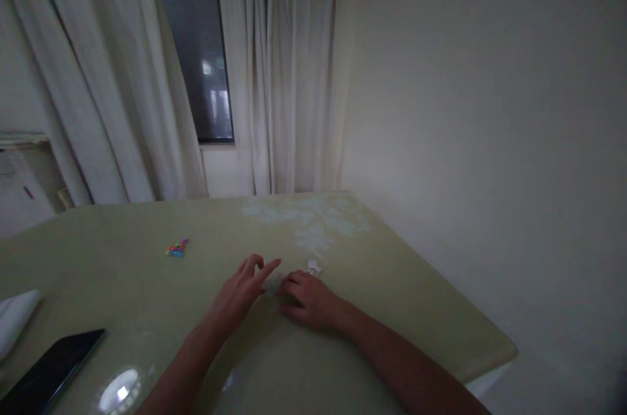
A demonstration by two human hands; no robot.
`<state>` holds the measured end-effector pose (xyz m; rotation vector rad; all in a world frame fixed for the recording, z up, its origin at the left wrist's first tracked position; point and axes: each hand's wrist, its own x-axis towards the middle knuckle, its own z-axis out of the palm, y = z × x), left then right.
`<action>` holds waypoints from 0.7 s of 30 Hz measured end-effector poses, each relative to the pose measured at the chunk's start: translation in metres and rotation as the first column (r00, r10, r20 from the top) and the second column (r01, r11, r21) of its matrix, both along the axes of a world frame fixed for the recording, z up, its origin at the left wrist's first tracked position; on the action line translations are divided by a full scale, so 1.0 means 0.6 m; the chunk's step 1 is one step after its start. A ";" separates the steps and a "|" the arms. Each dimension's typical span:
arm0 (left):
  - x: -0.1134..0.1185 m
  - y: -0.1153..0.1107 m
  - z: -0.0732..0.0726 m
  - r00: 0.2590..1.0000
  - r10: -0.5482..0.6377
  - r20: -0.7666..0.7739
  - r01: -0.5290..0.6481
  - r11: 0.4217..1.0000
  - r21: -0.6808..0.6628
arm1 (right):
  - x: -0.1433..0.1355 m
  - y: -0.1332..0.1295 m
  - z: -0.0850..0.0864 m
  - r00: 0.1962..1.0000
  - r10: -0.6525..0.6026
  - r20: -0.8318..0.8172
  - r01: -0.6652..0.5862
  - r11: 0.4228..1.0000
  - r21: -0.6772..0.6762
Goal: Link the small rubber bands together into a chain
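Note:
Both hands are over the middle of the pale green table (196, 297). My left hand (247, 284) has its index finger stretched out to the right and the other fingers bent. Just right of it, my right hand (308, 299) rests low with its fingers curled towards a faint whitish, see-through thing (273, 283) between the hands. Whether the right fingers grip it is hidden. A small white piece (314, 266) lies just beyond my right hand. Further left sits a little pile of small coloured pieces (177, 248).
A dark tablet or phone (53, 369) lies at the near left, with a white object (17, 320) behind it. Light curtains (294, 75) and a window (196, 42) stand beyond the table, and a wall (480, 108) runs along its right side.

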<state>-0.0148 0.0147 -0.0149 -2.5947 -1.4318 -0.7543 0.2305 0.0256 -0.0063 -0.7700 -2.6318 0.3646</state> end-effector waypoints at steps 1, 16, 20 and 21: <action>-0.001 -0.001 0.001 1.000 -0.016 -0.015 0.017 1.000 0.013 | 0.000 0.000 0.000 1.000 -0.006 0.000 0.006 1.000 0.000; -0.003 -0.003 0.011 0.999 0.005 -0.033 -0.005 1.000 -0.001 | -0.001 0.000 -0.005 0.999 -0.010 -0.034 0.008 0.999 -0.050; -0.008 -0.003 0.024 0.994 0.108 0.003 -0.107 0.992 -0.063 | 0.000 -0.002 -0.002 0.999 -0.005 -0.052 0.001 0.998 -0.069; -0.013 -0.003 0.026 0.989 0.145 0.019 -0.143 0.988 -0.064 | 0.001 -0.003 -0.002 0.999 -0.004 -0.054 -0.001 0.997 -0.076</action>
